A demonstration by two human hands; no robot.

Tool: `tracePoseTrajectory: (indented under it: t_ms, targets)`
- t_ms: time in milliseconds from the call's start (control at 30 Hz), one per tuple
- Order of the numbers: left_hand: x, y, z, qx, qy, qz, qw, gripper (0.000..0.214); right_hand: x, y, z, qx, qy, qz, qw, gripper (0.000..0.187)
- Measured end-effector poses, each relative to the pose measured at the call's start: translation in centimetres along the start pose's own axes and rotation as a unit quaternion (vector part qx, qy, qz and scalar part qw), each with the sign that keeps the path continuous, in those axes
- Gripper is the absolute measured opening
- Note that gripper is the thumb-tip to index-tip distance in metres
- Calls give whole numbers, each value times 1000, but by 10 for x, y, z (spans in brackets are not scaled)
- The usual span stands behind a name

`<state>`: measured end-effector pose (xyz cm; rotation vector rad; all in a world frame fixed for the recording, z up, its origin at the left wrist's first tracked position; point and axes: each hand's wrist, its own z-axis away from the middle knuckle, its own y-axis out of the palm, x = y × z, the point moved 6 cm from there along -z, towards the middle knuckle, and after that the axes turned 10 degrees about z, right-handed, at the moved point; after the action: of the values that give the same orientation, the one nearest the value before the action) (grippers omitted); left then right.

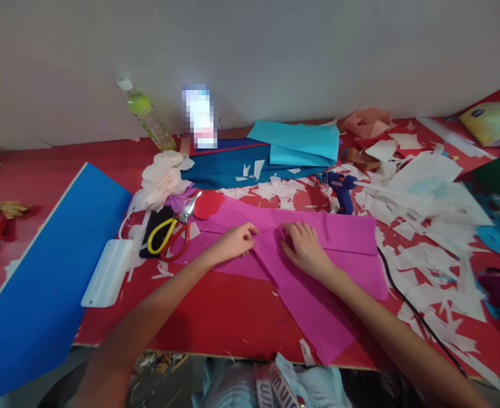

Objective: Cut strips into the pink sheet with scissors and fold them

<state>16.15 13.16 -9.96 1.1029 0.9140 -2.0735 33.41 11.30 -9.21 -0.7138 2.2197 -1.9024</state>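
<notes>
A large sheet of magenta paper [343,269] lies folded and overlapping across the table in front of me. My left hand [237,241] has its fingers curled together on the paper near a slanting fold. Just right of that fold, my right hand [304,246] bends its fingers and thumb onto the same paper, pinching at its surface; its fingertips are partly hidden. Left of my left hand lie scissors [176,229] with one yellow and one red handle, on a dark flat object. A round red paper piece [208,204] touches the sheet's upper left edge.
A blue board [58,255] and white power bank [107,272] lie left. Behind are a pale paper flower [162,178], bottle [150,116], lit blurred phone [201,116] and cyan paper [303,141]. A blue glue gun [340,190], white scraps [428,266] and black cable [415,311] are right.
</notes>
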Motion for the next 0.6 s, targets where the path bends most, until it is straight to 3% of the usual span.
tracePoseTrajectory:
  t_ms: [200,300,500,600]
  targets:
    - [-18,-11,5,-55,66,-83,993,27,-7,-3,-2,-10,-6,-133,991,19]
    - [-26,-13,7,-50,77,-97,991,29,-12,-1,-8,13,6,-163,987,20]
    - [-39,-19,11,-39,92,-113,989,34,-20,5,-37,72,-8,-333,940,28]
    - [-43,-28,13,-48,89,-128,987,39,-17,2,-58,94,-47,-342,934,35]
